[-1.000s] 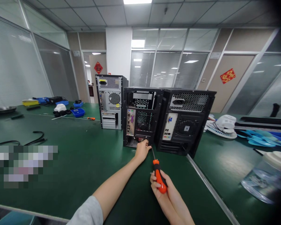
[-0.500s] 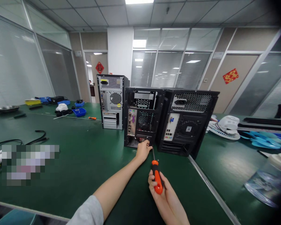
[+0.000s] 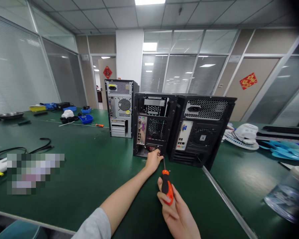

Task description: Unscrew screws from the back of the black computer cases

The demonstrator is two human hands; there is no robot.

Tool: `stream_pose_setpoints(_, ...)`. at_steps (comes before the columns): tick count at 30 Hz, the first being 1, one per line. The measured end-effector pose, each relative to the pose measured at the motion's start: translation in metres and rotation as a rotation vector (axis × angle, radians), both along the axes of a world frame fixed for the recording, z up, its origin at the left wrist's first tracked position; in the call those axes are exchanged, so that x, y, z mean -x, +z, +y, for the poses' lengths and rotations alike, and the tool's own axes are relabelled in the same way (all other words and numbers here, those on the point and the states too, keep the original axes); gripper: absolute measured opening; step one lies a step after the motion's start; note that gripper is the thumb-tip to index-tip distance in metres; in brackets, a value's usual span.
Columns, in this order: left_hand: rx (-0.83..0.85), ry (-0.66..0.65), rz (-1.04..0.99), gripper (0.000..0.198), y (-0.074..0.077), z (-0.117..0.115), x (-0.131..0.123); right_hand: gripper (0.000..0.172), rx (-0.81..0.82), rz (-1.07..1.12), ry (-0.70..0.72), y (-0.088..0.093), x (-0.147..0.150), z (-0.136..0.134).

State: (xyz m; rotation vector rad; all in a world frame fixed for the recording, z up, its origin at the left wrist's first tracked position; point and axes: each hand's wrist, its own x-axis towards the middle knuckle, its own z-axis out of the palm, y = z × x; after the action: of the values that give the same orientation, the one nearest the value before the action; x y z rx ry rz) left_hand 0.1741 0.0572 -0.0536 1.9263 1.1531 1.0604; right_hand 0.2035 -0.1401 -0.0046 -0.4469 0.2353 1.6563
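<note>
Three cases stand upright on the green worktop (image 3: 89, 179), their backs toward us. We are at the middle case (image 3: 153, 127); the right case (image 3: 201, 132) stands close beside it, leaning a little, and the left case (image 3: 121, 111) is set farther back.

Our left hand (image 3: 153, 160) is at the foot of the middle case, by the low opening in its back. Its fingers are bent, grouped near the lower right corner; we cannot tell whether they pinch anything there. A grey sleeve (image 3: 96, 224) covers the upper part of that arm.

Our right hand (image 3: 173, 210) has the screwdriver (image 3: 166, 186), fingers wrapped around the black and orange handle, palm turned up. The shaft points away from us, up to the same corner, just beside the left fingertips. The tip is too small for us to say whether it is seated.

To our right on the worktop: a white fan head (image 3: 246, 132) by a round grille (image 3: 235, 140), blue blades (image 3: 284, 148), and, nearer us, a clear jar (image 3: 284, 196). To our left: black cables (image 3: 41, 146), and farther off a blue tray (image 3: 86, 119) with a small orange tool (image 3: 99, 125) near it.
</note>
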Motion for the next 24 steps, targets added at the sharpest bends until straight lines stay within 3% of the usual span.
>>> stream_pose_setpoints(16,0.005,0.006,0.009,0.012,0.0004,0.0,0.0015,0.017,0.122,0.139,-0.064,0.0086,0.002,-0.0012)
stream_pose_setpoints(24,0.012,-0.009,0.021,0.009,0.0006,0.0006,0.0033,0.017,0.087,0.041,-0.097,0.0025,0.0038,0.0018)
